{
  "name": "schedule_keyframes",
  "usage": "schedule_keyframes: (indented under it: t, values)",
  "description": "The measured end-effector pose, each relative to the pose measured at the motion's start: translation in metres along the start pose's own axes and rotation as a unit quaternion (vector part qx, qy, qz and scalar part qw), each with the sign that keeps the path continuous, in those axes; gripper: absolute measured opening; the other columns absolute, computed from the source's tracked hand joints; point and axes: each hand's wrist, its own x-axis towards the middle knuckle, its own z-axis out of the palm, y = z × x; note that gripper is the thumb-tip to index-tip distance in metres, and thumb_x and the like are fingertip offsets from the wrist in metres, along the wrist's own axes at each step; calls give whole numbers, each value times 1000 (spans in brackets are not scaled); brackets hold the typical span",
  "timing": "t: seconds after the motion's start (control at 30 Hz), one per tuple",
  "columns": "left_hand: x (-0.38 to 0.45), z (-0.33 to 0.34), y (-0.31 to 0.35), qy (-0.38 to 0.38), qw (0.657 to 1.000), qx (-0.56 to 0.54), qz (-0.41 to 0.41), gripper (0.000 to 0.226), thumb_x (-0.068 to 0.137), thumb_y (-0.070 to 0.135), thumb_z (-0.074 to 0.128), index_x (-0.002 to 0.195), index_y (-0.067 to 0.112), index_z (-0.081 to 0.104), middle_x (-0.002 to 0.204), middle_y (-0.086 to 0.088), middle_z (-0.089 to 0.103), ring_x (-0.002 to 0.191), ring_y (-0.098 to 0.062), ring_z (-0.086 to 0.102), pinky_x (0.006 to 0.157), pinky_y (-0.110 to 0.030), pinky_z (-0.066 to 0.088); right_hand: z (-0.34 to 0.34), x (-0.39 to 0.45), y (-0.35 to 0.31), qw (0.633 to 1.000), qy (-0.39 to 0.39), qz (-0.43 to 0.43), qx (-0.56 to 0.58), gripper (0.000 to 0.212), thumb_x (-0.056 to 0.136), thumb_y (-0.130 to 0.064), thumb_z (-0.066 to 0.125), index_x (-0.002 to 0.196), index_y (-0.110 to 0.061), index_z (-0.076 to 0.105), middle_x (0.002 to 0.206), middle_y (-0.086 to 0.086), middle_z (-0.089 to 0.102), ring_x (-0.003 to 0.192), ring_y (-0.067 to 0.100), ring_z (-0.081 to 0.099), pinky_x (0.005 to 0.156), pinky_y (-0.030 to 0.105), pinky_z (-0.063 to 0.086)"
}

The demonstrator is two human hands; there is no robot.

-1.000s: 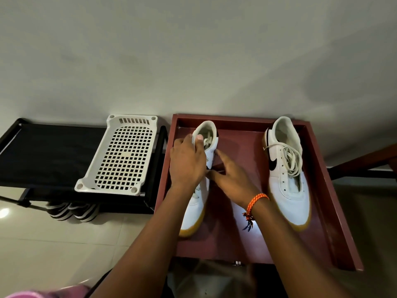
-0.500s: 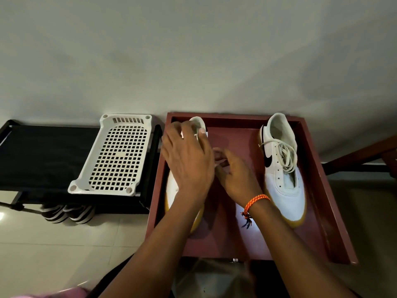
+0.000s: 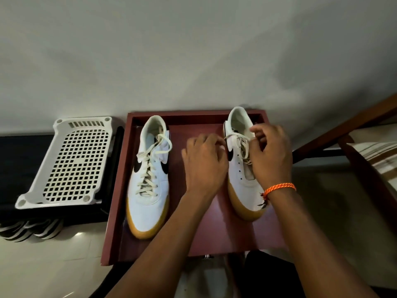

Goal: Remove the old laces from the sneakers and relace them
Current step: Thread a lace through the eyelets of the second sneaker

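Head view: both hands (image 3: 205,162) (image 3: 271,155) pinch the right sneaker's (image 3: 242,175) lace (image 3: 243,145); black swoosh (image 3: 230,154), no legible writing.

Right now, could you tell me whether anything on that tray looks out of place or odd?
Only the right sneaker: its lace is bunched near the collar, leaving the lower eyelets bare, while the left sneaker is laced throughout. Both hands, left hand and right hand, pinch that lace. Nothing looks spilled or damaged.

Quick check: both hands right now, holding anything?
Left hand: pinches the right sneaker's lace.
Right hand: fingers curled on the same lace.
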Motion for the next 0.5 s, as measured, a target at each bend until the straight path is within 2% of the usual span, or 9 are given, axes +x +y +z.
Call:
schedule_keyframes:
  t: [0.07,0.13,0.2,0.33,0.5]
  values:
    - [-2,16,2,-77,987,-140,-34,35,95,30,58,129,34,63,126,9,69,118,-14,63,100,-48,54,-8,3,17,997,-46,52,-21,37,99,-22,63,136,-28,61,133,4,59,119,27,61,96,44,57]
    - [-6,25,3,-132,962,-230,-60,48,97,26,61,144,34,55,139,12,64,130,-9,60,109,-46,52,-8,2,24,990,-116,81,-15,49,103,-29,58,151,-34,49,146,4,56,129,26,57,104,44,52]
    - [-9,33,3,-169,939,-291,-74,58,97,25,61,152,36,49,144,16,62,135,-3,58,115,-44,49,-5,2,28,983,-161,85,-25,54,105,-33,52,158,-38,39,144,5,59,129,27,57,106,46,51]
    - [-7,32,-2,-182,933,-298,-91,57,96,29,63,149,44,49,136,21,66,127,1,62,112,-43,53,1,2,24,980,-176,89,-41,56,105,-41,47,159,-41,35,131,4,64,114,24,62,97,49,56]
    - [-4,9,-9,-155,951,-241,-114,44,100,37,65,142,42,53,124,20,72,118,-2,68,108,-46,55,9,-3,14,979,-191,61,-44,60,96,-49,48,155,-43,37,134,0,65,114,26,65,93,49,57]
